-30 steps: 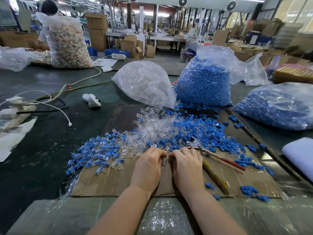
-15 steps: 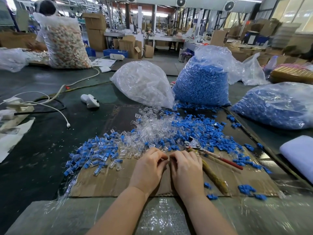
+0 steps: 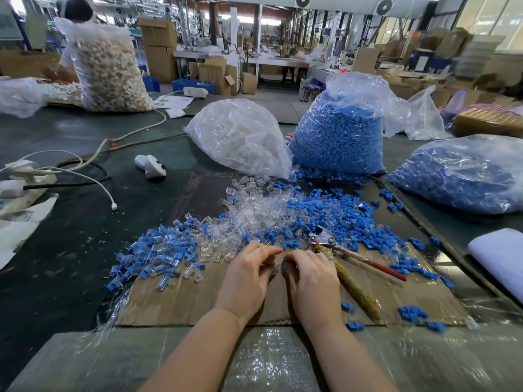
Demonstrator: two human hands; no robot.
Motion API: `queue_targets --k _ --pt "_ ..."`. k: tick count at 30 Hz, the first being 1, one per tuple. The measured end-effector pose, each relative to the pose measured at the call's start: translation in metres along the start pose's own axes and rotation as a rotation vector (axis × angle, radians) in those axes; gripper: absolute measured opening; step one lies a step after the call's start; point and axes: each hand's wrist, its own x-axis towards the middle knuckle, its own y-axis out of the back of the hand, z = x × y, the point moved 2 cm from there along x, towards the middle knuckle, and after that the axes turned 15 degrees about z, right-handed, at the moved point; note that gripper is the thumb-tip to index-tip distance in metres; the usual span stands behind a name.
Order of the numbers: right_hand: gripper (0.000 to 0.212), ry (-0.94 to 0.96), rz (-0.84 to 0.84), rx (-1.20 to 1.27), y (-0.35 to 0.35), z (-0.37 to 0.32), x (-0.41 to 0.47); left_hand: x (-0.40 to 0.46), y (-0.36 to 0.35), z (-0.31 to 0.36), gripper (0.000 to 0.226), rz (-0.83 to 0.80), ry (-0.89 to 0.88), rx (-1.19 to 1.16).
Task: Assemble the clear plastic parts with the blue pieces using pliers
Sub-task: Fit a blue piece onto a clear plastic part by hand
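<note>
Left hand [image 3: 249,274] and right hand [image 3: 312,278] are meeting knuckles-up over the cardboard [image 3: 181,301], fingers curled narrow, pinching something too small to identify. Pliers [image 3: 353,254] are lying just right, nose pointing up-left into blue pieces [image 3: 334,216], handles trailing down-right.

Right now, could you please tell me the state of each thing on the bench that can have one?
left hand: fingers curled, pinching a small part.
right hand: curled round a blue piece.
pliers: lying unheld on the cardboard.
bag of clear parts: lying over, mouth spilling parts.
bag of blue pieces: upright, top open.
</note>
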Motion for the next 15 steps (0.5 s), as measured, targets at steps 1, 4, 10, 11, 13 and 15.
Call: queue_targets --k 1,4,10,11,13,15 --pt "0.010 -0.012 0.001 0.013 -0.0001 0.0006 0.0000 0.0002 -0.0004 -0.0008 0.033 0.003 0.017 0.003" --pt "0.005 -0.094 -0.016 0.091 -0.0015 0.0049 0.0003 0.0015 0.0001 -0.0038 0.024 0.024 0.088 0.004" --pt "0.006 -0.134 -0.020 0.175 -0.0017 0.0076 0.0008 0.0044 0.0003 -0.0066 0.025 0.044 0.185 -0.003" --pt "0.006 -0.132 -0.020 0.181 -0.0019 0.0071 0.0011 0.0044 0.0004 -0.0076 0.025 0.047 0.197 -0.009" --pt "0.007 -0.127 -0.020 0.187 -0.0021 0.0060 0.0014 0.0040 0.0004 -0.0093 0.021 0.051 0.226 -0.036" --pt "0.007 -0.122 -0.010 0.190 -0.0017 0.0057 0.0017 0.0033 0.0002 -0.0101 0.022 0.050 0.229 -0.043"
